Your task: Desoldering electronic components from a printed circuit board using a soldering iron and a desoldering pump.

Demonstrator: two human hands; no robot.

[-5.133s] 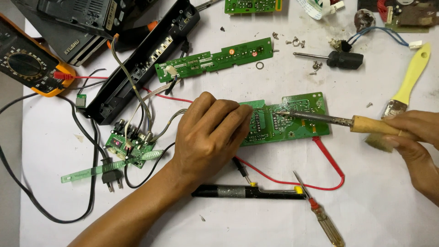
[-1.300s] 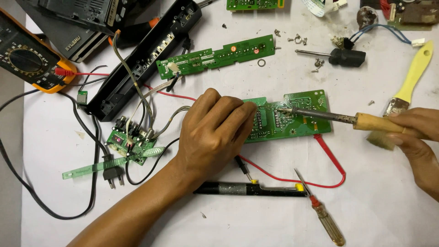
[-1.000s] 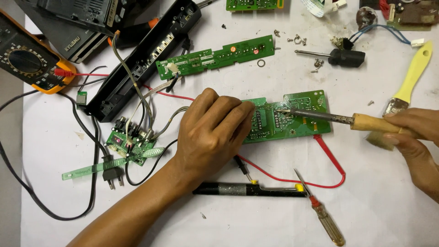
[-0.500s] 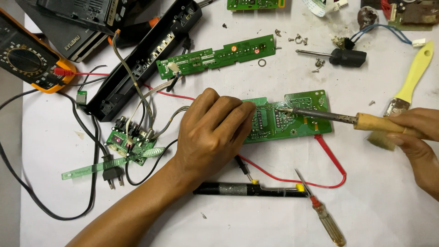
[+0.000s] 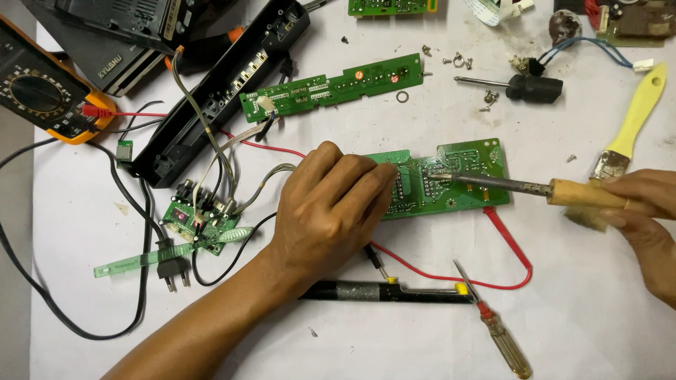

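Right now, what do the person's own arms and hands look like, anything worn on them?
Both hands are bare: no gloves, rings or watch show. The left hand comes with a bare forearm, no sleeve in view up to the frame's bottom edge. The right hand shows only to the wrist at the right edge, also uncovered. Fingernails are short and unpainted.

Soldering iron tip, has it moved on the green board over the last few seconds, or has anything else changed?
Barely. The soldering iron tip shifted slightly along the green circuit board, first right, then back left. The right hand kept its grip on the wooden handle; the left hand stayed pressed on the board. Nothing else moved.
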